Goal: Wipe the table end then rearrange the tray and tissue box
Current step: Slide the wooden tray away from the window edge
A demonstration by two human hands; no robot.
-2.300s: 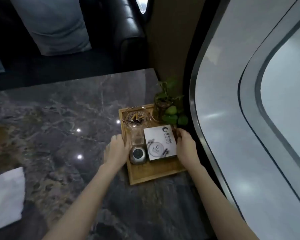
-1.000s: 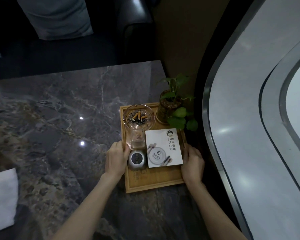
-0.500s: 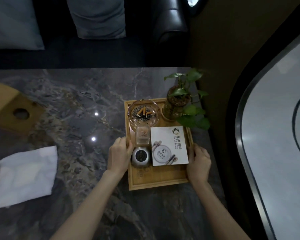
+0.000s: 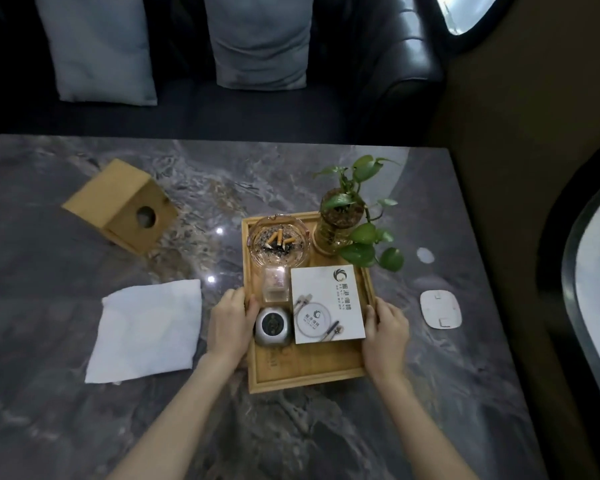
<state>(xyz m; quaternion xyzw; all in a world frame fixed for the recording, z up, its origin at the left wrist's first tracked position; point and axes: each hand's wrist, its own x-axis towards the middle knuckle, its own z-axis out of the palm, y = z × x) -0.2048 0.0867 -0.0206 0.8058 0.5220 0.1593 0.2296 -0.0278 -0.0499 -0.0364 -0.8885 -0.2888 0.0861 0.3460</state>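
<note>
A white card lying in the tray carries a dark swirl logo, a column of Chinese characters and small Latin letters that seem to read "FENG GANG", though they are too small to be sure. Below that it has a printed circle with more tiny writing and drawings of utensils. Faint marks are stamped into the bare wood at the near end of the tray; they cannot be read.

The tray sits on the dark marble table, toward its right end. The left hand grips the tray's left rim, fingers curled over the edge next to a round metal pot. The right hand clasps the right rim, fingertips hooked over the edge just beside the card. In the tray's far half stand a glass ashtray with cigarette butts, a small clear glass and a potted plant.

The wooden tissue box, with a round hole in its face, lies tipped on the table well to the left of the tray and apart from both hands. A white cloth lies flat near the left hand. A white coaster-like pad lies on the table to the right of the right hand.
</note>
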